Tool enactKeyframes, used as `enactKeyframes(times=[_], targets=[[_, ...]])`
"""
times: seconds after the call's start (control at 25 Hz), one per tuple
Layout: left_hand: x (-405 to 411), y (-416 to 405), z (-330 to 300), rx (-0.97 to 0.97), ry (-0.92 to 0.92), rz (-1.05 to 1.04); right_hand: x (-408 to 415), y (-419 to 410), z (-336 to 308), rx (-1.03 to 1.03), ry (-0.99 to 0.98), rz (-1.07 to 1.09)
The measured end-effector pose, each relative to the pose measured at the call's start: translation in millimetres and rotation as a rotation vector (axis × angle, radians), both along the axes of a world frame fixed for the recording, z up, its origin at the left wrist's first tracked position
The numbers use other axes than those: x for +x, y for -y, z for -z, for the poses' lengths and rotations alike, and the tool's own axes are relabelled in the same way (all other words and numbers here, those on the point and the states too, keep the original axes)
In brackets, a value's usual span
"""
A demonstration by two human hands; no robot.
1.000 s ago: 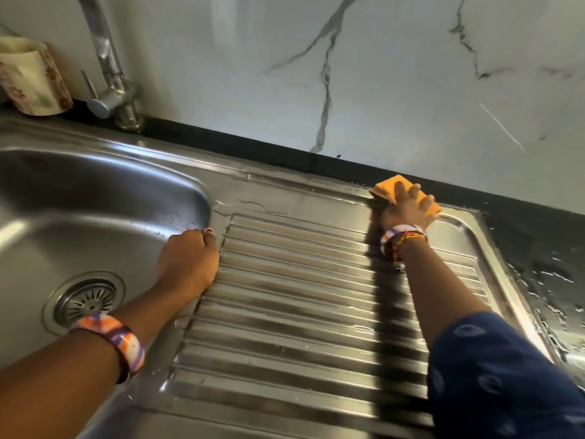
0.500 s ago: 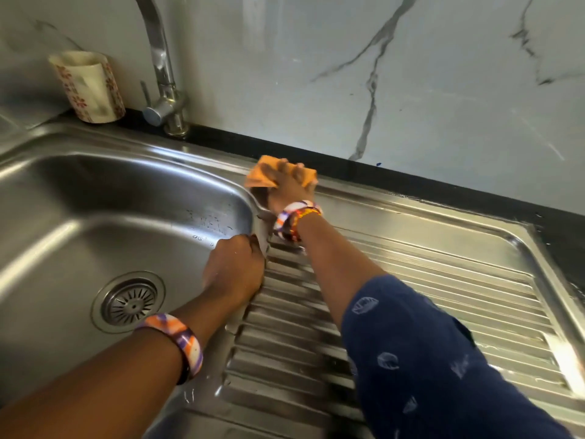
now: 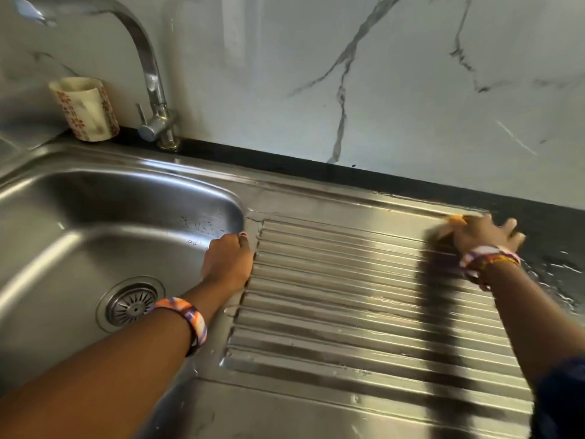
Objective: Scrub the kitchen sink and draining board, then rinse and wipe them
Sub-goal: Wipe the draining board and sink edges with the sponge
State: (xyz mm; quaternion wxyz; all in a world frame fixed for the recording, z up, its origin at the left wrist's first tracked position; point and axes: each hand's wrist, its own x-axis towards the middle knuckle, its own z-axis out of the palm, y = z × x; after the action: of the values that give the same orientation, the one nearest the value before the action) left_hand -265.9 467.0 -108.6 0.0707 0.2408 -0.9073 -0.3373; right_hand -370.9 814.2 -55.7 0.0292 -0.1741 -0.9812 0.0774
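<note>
**Ana:** Both hands are down on the steel. Her left hand [image 3: 228, 259] sits curled on the ridge between the sink [image 3: 95, 223] and the draining board [image 3: 348, 299], fingers folded under, thumb on top. It grasps nothing that I can see.

**Ben:** And the right hand [image 3: 484, 232]?

**Ana:** It is at the far right corner of the draining board, blurred, fingers spread and fairly straight, pressing flat on an orange cloth [image 3: 456, 220]. Only a small edge of the cloth shows from under the hand.

**Ben:** Where does that corner meet the worktop?

**Ana:** Right at the black counter [image 3: 550, 236], which runs along behind the sink too. Water drops lie on it just beside her wrist.

**Ben:** Anything on the wrists?

**Ana:** An orange and purple bangle [image 3: 190, 318] on the left, several coloured ones on the right. A dark blue sleeve [image 3: 563, 400] shows at the lower right edge.

**Ben:** The sink itself?

**Ana:** Drain strainer [image 3: 131, 307] in the bottom, droplets on the bowl wall near her left hand. The tap [image 3: 155, 90] stands at the back, with a patterned cup [image 3: 85, 109] upright just to its left, against the marble wall [image 3: 380, 74].
</note>
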Motion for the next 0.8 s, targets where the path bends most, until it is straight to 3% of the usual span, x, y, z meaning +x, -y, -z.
enactKeyframes(times=[0.12,0.32,0.48,0.6,0.72,0.8], targets=[[-2,2,4,0.007,-0.053,0.006,15,-1,26,0.027,0.155,0.031],[-2,3,7,0.055,-0.069,-0.004,7,80,30,0.003,0.122,-0.012],[1,2,-1,0.109,-0.049,0.052,8,175,34,0.0,0.118,-0.17],[4,22,3,0.166,0.002,0.213,14,259,31,-0.068,0.113,-0.361],[11,49,0,0.188,0.176,0.479,13,309,29,-0.195,0.175,-0.524],[16,56,-15,0.09,0.317,0.672,14,322,23,-0.431,0.217,-0.559]])
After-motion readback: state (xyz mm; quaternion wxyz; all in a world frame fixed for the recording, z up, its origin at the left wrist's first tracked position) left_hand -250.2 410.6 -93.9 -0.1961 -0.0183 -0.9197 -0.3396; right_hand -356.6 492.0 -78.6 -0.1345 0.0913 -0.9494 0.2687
